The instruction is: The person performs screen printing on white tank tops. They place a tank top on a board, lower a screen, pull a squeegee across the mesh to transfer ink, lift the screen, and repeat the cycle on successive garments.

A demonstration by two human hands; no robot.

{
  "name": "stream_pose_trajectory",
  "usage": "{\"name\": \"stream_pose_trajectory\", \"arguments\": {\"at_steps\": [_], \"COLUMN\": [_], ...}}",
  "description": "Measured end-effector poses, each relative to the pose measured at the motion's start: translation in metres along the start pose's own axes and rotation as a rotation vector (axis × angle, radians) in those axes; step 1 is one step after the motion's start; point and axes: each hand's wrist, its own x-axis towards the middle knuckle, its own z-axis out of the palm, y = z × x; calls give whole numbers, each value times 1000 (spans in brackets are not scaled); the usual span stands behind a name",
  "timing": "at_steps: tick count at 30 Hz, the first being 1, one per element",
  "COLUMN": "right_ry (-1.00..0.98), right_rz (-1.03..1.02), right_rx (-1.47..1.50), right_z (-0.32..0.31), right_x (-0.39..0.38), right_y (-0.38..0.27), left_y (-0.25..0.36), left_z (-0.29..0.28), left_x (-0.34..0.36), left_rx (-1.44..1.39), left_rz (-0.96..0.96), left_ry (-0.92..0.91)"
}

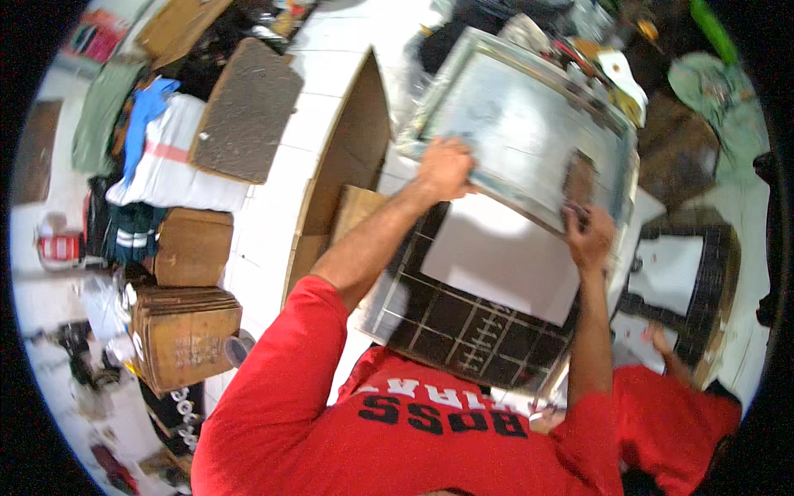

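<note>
A framed printing screen point(529, 116), with a pale mesh and a worn light frame, is in front of me over the far part of a black gridded board point(438, 310). Closed round the screen's near left corner is my left hand point(447, 169). My right hand point(589, 236) grips a brown squeegee point(581, 178), which lies against the mesh near the frame's right side. A blank white sheet point(504, 252) rests on the board, its far part hidden beneath the screen. Whether the screen touches the sheet, I cannot tell.
At right, a person in a red shirt point(674, 422) reaches a hand point(659, 339) toward white sheets on another dark gridded board point(711, 273). An upright cardboard piece point(351, 140) stands left of my board. Stacked cardboard point(186, 331) and a white sack point(178, 157) lie farther left.
</note>
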Motion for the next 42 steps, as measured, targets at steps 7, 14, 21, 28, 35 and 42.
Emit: {"name": "stream_pose_trajectory", "arguments": {"at_steps": [7,14,21,28,35,42], "right_ry": [217,107,104,-4,54,-1], "right_rz": [225,343,263,303,201,261], "right_rx": [-295,-235,-230,-183,-203,-240], "right_z": [-97,-112,-122,-134,-151,-164], "right_x": [114,191,261,278,284,286], "right_y": [7,73,141,124,80,40], "left_y": [-29,-179,-135,-134,-173,-73], "left_z": [-108,32,111,104,32,-131], "left_x": [-10,-322,-508,-498,-490,-463], "left_rx": [-176,-597,-1132,-284,55,241], "left_rz": [138,-911,-1151,-1161,-1334,-909], "left_ry": [824,431,312,613,395,846]}}
